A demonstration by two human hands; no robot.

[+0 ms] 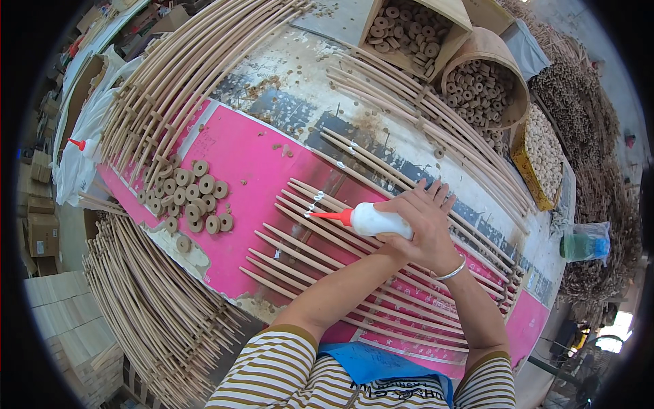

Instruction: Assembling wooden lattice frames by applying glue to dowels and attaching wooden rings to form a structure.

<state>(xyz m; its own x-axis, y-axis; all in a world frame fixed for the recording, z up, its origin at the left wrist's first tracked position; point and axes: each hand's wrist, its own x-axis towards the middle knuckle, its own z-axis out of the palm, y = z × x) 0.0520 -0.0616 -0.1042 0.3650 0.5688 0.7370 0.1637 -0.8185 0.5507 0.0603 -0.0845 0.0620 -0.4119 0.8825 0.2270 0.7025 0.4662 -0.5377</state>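
Observation:
My right hand (430,230), with a bangle at the wrist, is closed around a white squeeze bottle (383,222). The bottle lies tilted, its red nozzle (334,216) pointing left over the tapered wooden sticks (310,235). A blob of white glue (319,195) sits on stick tips by the nozzle. My left forearm (340,290) crosses the sticks and meets my right hand; my left hand is mostly hidden there, its fingers not told apart. Two longer sticks (361,153) beyond carry white dabs as well.
A pile of wooden rings (194,194) lies left on the pink sheet (248,153). Bundled sticks (191,61) stand far left, others (163,307) near left. At the back are a box (415,37), a round tub (487,85) and a yellow tray (541,157) of small pieces.

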